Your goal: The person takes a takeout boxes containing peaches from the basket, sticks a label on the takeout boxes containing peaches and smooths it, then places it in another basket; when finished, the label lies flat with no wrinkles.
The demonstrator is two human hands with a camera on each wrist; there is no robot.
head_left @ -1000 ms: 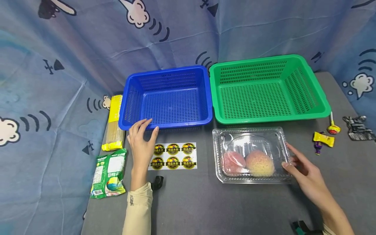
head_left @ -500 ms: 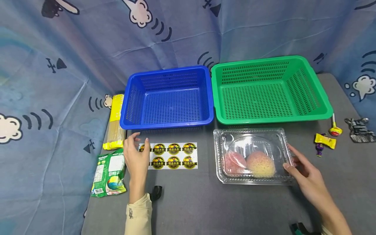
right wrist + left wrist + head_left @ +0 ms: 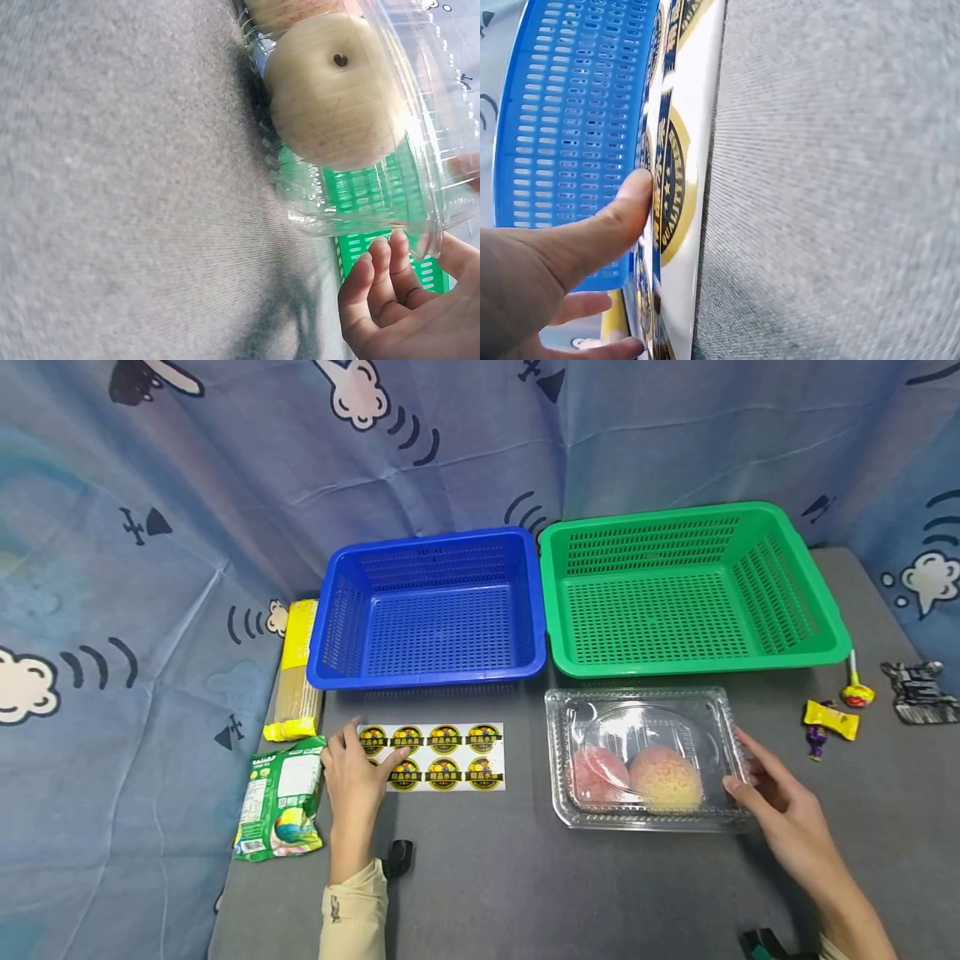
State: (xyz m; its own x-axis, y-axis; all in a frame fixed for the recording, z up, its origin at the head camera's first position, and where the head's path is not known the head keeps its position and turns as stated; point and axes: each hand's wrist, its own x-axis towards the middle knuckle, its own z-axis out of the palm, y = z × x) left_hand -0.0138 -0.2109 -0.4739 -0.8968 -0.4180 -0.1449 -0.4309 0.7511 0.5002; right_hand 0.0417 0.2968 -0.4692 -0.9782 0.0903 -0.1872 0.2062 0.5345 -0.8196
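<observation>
A white sheet of round black-and-gold stickers (image 3: 491,757) lies on the grey table in the head view. My left hand (image 3: 356,789) is at its left end, the thumb resting on the sheet and the other fingers by its left edge. In the left wrist view the thumb (image 3: 622,214) touches beside a sticker. To the right, a lidded clear plastic container (image 3: 553,768) holds a yellow-red peach (image 3: 664,778) and a pinker peach (image 3: 600,775). My right hand (image 3: 787,818) grips the container's right rim, thumb above and fingers (image 3: 380,262) curled below.
Behind stand a blue basket (image 3: 427,683) and a green basket (image 3: 697,664). At the left lie a yellow noodle pack (image 3: 294,685) and a green snack bag (image 3: 281,802). A lollipop (image 3: 856,693), a yellow-wrapped candy (image 3: 831,720) and a black-silver wrapper (image 3: 921,693) lie at the right.
My left hand has moved back from the blue basket's front rim toward me, down to the left end of the sticker sheet. My right hand has stayed at the container.
</observation>
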